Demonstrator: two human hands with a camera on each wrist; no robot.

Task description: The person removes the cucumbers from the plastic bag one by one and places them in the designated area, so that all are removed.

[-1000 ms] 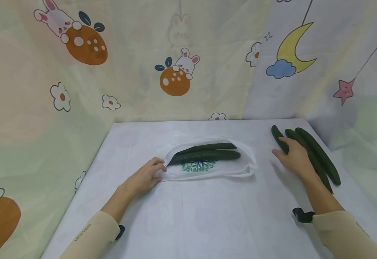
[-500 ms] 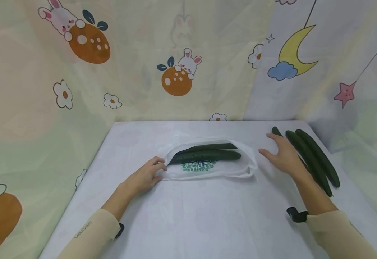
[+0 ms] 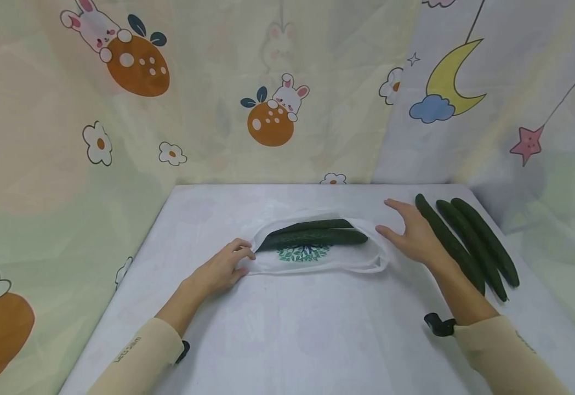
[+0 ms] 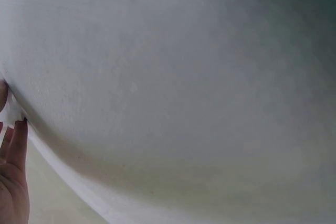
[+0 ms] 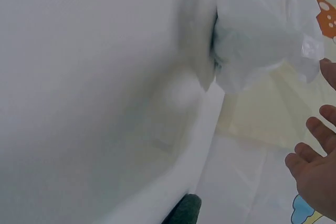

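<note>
A white plastic bag (image 3: 346, 260) with a green leaf print lies on its side, and two cucumbers (image 3: 317, 237) show inside its mouth. My left hand (image 3: 225, 266) pinches the bag's left edge; a fold of plastic sits between its thumb and fingers (image 4: 18, 145) in the left wrist view. Just off the bag's right end, my right hand (image 3: 410, 233) is spread with nothing in it. To its right lie three cucumbers side by side, the nearest cucumber (image 3: 447, 244) partly behind the hand and forearm. The right wrist view catches one cucumber's tip (image 5: 184, 211).
A white tabletop (image 3: 287, 329) lies under everything. Behind it and along both sides hangs a patterned curtain (image 3: 208, 109) with printed rabbits, flowers and a moon. Black straps (image 3: 439, 325) sit at both sleeve cuffs.
My right hand has come away from the leftmost of the loose cucumbers and moved left to the bag's right end, leaving that cucumber on the table. The left hand has stayed on the bag.
</note>
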